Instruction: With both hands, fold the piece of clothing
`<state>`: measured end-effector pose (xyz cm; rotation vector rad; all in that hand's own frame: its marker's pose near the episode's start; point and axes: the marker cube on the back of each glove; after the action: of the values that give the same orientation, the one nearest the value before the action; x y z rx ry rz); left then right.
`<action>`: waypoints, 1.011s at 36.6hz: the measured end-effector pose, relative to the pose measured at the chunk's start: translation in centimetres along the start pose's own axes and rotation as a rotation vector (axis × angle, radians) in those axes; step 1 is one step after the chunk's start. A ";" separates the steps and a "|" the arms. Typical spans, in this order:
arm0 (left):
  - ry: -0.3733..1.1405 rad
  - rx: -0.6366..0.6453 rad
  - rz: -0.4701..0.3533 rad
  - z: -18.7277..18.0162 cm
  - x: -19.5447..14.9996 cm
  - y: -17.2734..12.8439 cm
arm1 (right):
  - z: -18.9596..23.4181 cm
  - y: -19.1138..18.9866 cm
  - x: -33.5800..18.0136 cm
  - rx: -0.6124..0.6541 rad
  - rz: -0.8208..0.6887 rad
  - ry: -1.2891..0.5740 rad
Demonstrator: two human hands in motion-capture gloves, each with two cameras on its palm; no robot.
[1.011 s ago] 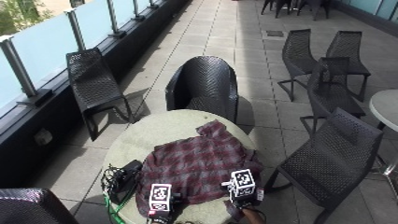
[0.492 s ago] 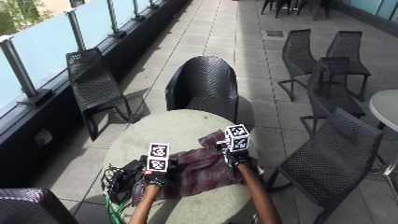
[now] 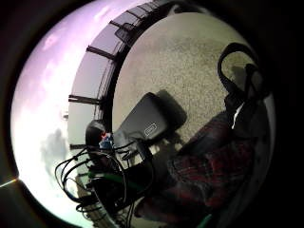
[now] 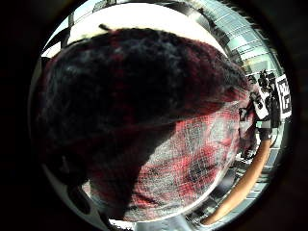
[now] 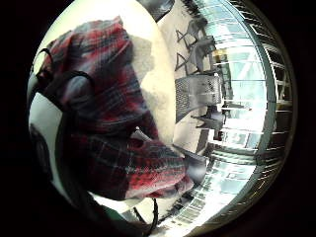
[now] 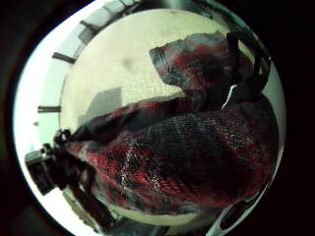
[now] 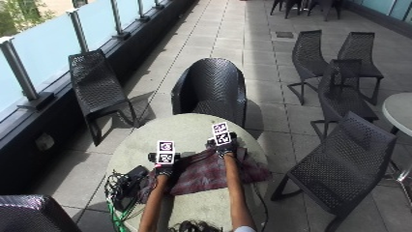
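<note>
1. Shirt: red-and-grey plaid cloth garment (image 7: 209, 173) lies on round pale stone-look counter (image 7: 186, 130), near half, betw. both forearms. Looks already doubled over, bunched at right edge.
2. Left hand (image 7: 163, 169) sits at garment's left edge; right hand (image 7: 224, 147) at its far-right corner, further from the person than the left.
3. Fingers, left: thumb-side palm view is filled w/ plaid cloth (image 4: 159, 144), so cloth is right against that palm. Prob. gripping an edge, but curl of the fingers isn't visible; cannot tell.
4. Fingers, right: both right palm views show plaid folds (image 6: 187, 162) close under the palm and a lifted lobe of cloth (image 5: 143, 168) above bare counter. Suggests fabric raised by this hand, but the fingers themselves aren't seen; cannot tell.
5. Why held so (judgement): hands at opposite edges keep the fabric taut and square, so a fold lands straight rather than skewed. Right hand further out fits carrying the near edge towards the far side.
6. Stage: mid-fold, est. early-to-middle; sleeves/sides not yet tidied into a compact packet.
7. Other items: black flat box-like device (image 3: 145, 124) and tangle of black cables (image 7: 119, 186) w/ a green lead on counter's left side, just beside the garment's left edge. Risk: cloth snagging on the cables if dragged left.
8. Black woven-look chair (image 7: 209, 89) stands at far side of counter, apart from the work.
</note>
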<state>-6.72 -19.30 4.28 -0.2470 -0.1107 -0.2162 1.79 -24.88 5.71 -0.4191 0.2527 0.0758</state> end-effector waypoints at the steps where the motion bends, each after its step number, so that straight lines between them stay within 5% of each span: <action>1: 0.000 0.007 -0.002 0.2 -0.1 -0.4 | 0.4 -0.3 -0.3 -0.023 -0.012 0.003; 5: 0.044 0.043 -0.015 0.3 -0.5 -1.6 | 0.7 -2.1 -1.0 0.068 -0.061 -0.006; 11: 0.149 0.013 -0.044 -0.8 -0.7 -0.4 | -0.7 0.4 0.8 0.060 0.089 -0.052; 17: 0.156 0.295 -0.118 -3.6 -0.8 0.8 | -4.9 1.9 3.5 0.555 0.163 -0.225; 23: 0.154 0.553 -0.089 -1.8 0.1 -1.9 | -5.8 5.6 7.4 0.786 0.208 -0.361; 27: 0.155 0.580 -0.015 2.4 1.1 -3.4 | -0.4 5.9 9.8 0.729 0.248 -0.582; 34: 0.169 0.256 0.109 1.0 2.1 6.7 | 5.4 12.6 14.1 0.677 0.390 -0.867; 37: 0.169 0.159 0.136 1.9 2.6 6.9 | 8.7 13.2 15.0 0.389 0.573 -0.812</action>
<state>-2.84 -12.84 4.89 -0.0769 0.0568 -0.0920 16.55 -8.95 4.29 0.1028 -0.4207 0.7301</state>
